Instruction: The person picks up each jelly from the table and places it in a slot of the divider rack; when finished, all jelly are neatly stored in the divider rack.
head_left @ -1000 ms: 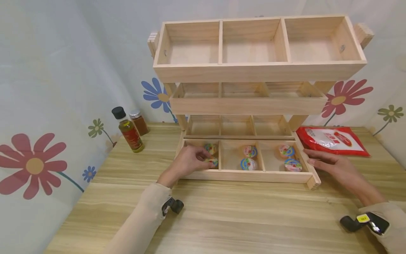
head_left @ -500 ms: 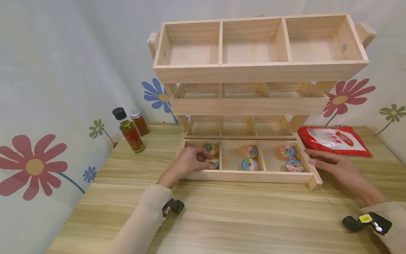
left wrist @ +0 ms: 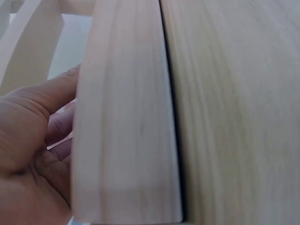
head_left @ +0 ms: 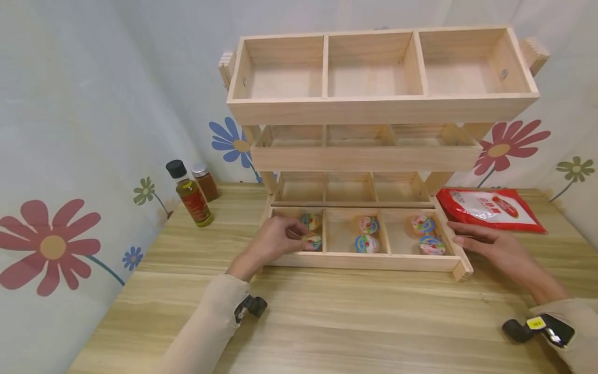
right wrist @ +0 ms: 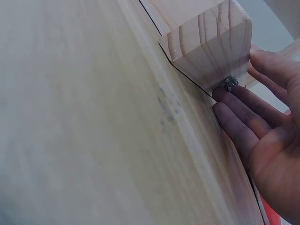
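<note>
My left hand [head_left: 275, 240] reaches over the front rail into the left compartment of the wooden rack's lowest tray [head_left: 374, 261]. Its thumb and forefinger pinch the left edge of a jelly cup [head_left: 313, 240] with a printed lid, low in the tray. Behind it sits another jelly cup [head_left: 310, 222]. In the left wrist view the tray's front board [left wrist: 126, 122] hides the fingertips. My right hand [head_left: 490, 245] has its fingers stretched against the rack's right side; the right wrist view shows them at the end block [right wrist: 211, 42], beside a metal screw [right wrist: 230, 83].
Paired jelly cups stand in the middle [head_left: 366, 243] and right [head_left: 432, 245] compartments. Upper tiers [head_left: 383, 110] overhang the lowest tray. A red-and-white bag [head_left: 495, 209] lies behind my right hand. An oil bottle [head_left: 193, 200] and a spice jar [head_left: 206, 183] stand back left.
The view shifts slightly. My left hand stays at the front jelly cup, its fingers drawn back a little to the left; my right hand keeps its place on the rack's side.
</note>
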The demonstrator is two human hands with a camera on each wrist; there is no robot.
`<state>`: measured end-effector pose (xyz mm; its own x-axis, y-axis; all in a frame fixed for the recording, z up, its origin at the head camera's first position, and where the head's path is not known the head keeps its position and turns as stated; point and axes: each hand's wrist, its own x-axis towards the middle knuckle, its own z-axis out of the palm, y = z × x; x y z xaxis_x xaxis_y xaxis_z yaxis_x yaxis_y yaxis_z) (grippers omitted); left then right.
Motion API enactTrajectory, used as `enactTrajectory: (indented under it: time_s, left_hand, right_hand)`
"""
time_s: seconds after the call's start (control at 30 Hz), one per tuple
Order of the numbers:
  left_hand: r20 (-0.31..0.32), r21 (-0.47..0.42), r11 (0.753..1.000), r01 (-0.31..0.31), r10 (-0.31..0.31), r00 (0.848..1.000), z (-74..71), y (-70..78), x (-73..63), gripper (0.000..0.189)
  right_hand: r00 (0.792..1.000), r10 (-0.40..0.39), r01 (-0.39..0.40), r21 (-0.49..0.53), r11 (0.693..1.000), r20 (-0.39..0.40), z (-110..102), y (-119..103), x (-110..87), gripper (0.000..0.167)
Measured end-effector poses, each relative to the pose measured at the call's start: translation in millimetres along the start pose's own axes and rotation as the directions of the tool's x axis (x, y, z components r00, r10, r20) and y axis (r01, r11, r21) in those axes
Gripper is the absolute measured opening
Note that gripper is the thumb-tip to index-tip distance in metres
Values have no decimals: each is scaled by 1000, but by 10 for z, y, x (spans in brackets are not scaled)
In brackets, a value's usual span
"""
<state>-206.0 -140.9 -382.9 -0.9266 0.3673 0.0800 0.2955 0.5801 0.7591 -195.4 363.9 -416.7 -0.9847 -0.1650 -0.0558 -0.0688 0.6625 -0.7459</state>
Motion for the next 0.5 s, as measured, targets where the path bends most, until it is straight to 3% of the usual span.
enactTrajectory:
  time_s: [0.2,0.4,0.5]
  left_hand:
    - [-104,16,999,-46,47,993,-116,5,-99,32]
    - [-262,54,992,-111,122,957,-275,-5,-240,27]
    - [-296,96,988,-124,148,944,-355,-41,-295,30]
  right_hand:
    - [1000,-1,1,13,1000,-2,0,46,-16,65]
    - [1000,11,-11,10,1000,3,13,95,-45,65]
    - [1000,17,-17,8,1000,1,9,109,-47,66]
